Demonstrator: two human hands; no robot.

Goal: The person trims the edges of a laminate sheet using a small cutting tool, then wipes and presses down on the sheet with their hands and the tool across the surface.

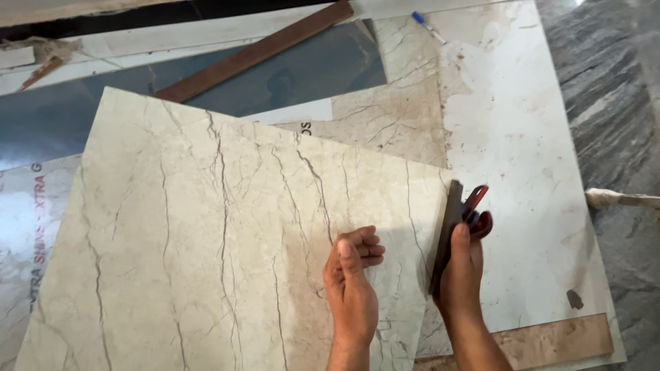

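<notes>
A large cream marble-patterned sheet (pixel 206 233) with dark veins lies tilted across the work surface. My left hand (pixel 352 275) rests on it near its right edge, fingers curled into a loose fist, holding nothing I can see. My right hand (pixel 462 271) grips a dark flat scraper-like tool with a red handle (pixel 459 218), held upright against the sheet's right edge.
Under the sheet lie more laminate sheets: a white stained one (pixel 515 137), a blue-grey one (pixel 289 75) and a beige one. A brown wooden strip (pixel 254 51) lies diagonally at the back. A blue pen (pixel 427 26) sits at the top. Grey stone floor (pixel 612 82) is at right.
</notes>
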